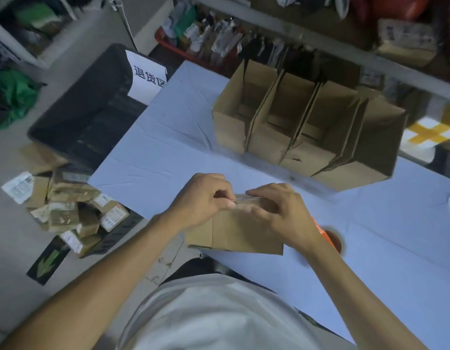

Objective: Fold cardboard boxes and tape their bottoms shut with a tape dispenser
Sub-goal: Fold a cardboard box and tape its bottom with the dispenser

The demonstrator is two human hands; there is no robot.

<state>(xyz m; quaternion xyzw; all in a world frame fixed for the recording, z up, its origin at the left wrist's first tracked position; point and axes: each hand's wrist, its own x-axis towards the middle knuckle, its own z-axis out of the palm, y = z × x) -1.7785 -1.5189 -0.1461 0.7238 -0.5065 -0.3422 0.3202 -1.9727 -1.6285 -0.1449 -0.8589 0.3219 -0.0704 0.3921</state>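
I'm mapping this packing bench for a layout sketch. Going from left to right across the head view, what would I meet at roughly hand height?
Pile of small labelled parcels on the floor → left hand → strip of clear tape → right hand → orange tape dispenser. The cardboard box under both hands spans them, so it is left out.

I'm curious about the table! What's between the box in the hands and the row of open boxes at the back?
Only bare pale-blue table cover lies between the held box and the row of open boxes, as the head view shows.
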